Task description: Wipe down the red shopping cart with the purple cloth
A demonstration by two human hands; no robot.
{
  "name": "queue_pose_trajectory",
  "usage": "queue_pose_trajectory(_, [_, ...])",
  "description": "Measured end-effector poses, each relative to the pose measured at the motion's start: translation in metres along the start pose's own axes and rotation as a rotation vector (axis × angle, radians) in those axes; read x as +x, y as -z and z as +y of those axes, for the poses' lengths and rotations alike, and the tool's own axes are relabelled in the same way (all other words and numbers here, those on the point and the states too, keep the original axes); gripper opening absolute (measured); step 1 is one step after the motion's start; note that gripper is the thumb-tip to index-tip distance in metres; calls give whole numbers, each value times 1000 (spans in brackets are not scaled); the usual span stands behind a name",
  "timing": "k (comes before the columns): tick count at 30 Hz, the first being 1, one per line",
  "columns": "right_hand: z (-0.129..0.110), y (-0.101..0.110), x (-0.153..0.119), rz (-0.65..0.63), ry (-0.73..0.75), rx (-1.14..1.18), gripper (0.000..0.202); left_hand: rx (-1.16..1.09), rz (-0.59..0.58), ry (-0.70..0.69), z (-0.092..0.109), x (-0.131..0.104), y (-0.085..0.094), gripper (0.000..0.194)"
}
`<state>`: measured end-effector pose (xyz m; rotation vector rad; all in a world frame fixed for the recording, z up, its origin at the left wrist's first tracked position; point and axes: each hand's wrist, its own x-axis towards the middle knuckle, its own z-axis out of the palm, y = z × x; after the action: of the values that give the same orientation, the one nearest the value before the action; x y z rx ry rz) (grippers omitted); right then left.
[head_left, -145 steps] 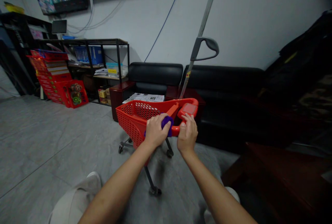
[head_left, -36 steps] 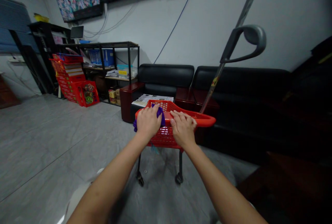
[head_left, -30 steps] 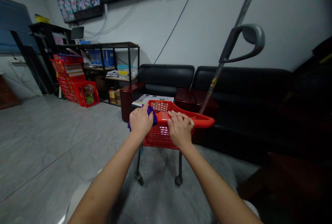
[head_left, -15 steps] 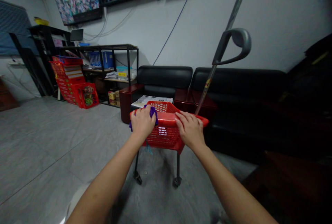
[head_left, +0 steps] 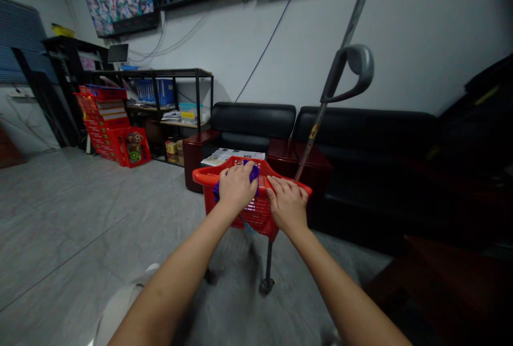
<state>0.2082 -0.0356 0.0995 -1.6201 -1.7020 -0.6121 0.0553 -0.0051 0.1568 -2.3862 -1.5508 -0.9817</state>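
A red plastic basket cart (head_left: 206, 176) stands on wheeled legs in front of me. My left hand (head_left: 237, 186) is closed over a purple cloth (head_left: 254, 173), pressing it on the near rim left of the middle. On the right part of the same rim rests my right hand (head_left: 287, 202), its fingers curled over the edge. A grey pole with a looped black handle (head_left: 348, 73) rises at a slant from the basket's right side; its lower end is hidden behind the rim. One caster (head_left: 266, 285) shows below on the floor.
Black sofas (head_left: 254, 119) with dark red wooden arms line the wall behind the cart, with newspapers (head_left: 232, 156) on the left seat. Farther left are a metal shelf (head_left: 186, 72) and stacked red crates (head_left: 105, 122). Grey tiled floor (head_left: 72, 218) spreads to the left.
My left hand and the purple cloth have slid right along the rim, closer to my right hand. The cart has turned slightly, and its pole appears farther left.
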Motion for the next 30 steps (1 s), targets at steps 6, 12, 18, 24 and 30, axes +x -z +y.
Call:
queue_pose_trajectory(6, [-10,-3,-2,10,-16,23,42,82,-43,209,-41,3,16,44])
queue_pose_trajectory(12, [-30,-7,-3,38,-38,-1,43,86,36,105,-7,-1,4,42])
queue_pose_trajectory(18, [-19,3,-3,-6,17,-29,42,28,-88,-13,-28,7,10,44])
queue_pose_trajectory(24, [-4,4,-9,80,-39,-9,39,45,-70,133,-52,5,15,45])
queue_pose_trajectory(30, [-6,-6,-8,104,-46,39,35,62,-31,71,-9,2,2,46])
